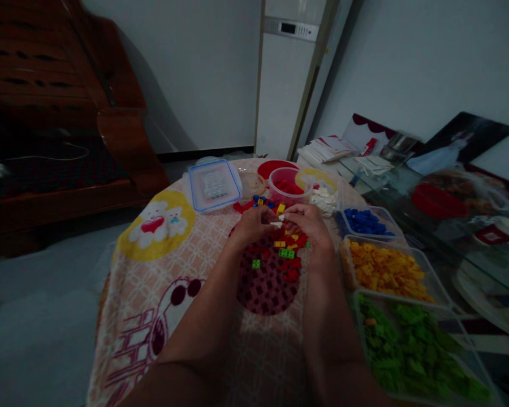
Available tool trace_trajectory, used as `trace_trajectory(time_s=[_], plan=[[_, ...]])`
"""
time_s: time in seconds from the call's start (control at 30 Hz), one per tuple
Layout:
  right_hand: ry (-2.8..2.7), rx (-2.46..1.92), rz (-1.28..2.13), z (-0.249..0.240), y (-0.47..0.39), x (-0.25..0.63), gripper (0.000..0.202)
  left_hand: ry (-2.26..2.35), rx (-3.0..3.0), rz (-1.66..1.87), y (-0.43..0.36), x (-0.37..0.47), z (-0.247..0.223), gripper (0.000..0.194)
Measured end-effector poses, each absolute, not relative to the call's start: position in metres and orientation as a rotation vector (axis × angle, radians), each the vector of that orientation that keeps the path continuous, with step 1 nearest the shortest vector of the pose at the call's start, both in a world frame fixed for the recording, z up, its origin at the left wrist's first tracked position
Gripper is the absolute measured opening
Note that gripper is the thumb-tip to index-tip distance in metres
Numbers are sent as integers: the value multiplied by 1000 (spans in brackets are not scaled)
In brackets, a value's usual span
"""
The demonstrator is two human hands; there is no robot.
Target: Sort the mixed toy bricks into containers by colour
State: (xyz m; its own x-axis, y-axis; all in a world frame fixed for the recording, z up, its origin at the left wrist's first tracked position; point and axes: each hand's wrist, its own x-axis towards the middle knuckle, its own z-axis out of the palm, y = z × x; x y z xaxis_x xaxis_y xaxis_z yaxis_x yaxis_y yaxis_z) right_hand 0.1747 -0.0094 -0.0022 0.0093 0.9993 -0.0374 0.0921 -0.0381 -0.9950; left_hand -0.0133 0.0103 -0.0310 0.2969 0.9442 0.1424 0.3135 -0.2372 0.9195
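Note:
Above the middle of the cloth, my left hand [257, 224] and my right hand [306, 219] almost meet at the fingertips. A thin white toy brick [276, 225] is pinched in my left fingers. Another small white brick [281, 217] sits at my right fingertips, close to the first; whether the two touch, I cannot tell. Just beyond my hands lies a yellow brick [281, 208]. Below them are an orange-yellow brick [279, 244], a green brick [287, 253], a smaller green brick [256, 264] and several red bricks [292, 268].
A pink-rimmed tub [275, 191] of red bricks stands behind my hands, beside a pile of white bricks [323, 199]. On the right, clear boxes hold blue bricks [365, 221], yellow bricks [384, 271] and green bricks [415, 350]. A blue-edged lid [215, 186] lies back left.

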Motion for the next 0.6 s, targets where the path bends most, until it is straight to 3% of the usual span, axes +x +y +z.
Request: trace_trajectory(time_s=[0.17,0.33,0.6], plan=[[-770,-1195,799,-8,3,196,20,1314,1618,1111,14,-25,-29,23],[-504,-1066,556,-10,10,217,47,1338,1452,1226,13,-27,-26,25],[-944,-1192,921,-6,-1,191,22,1211,1497,1193,9,-13,-24,23]])
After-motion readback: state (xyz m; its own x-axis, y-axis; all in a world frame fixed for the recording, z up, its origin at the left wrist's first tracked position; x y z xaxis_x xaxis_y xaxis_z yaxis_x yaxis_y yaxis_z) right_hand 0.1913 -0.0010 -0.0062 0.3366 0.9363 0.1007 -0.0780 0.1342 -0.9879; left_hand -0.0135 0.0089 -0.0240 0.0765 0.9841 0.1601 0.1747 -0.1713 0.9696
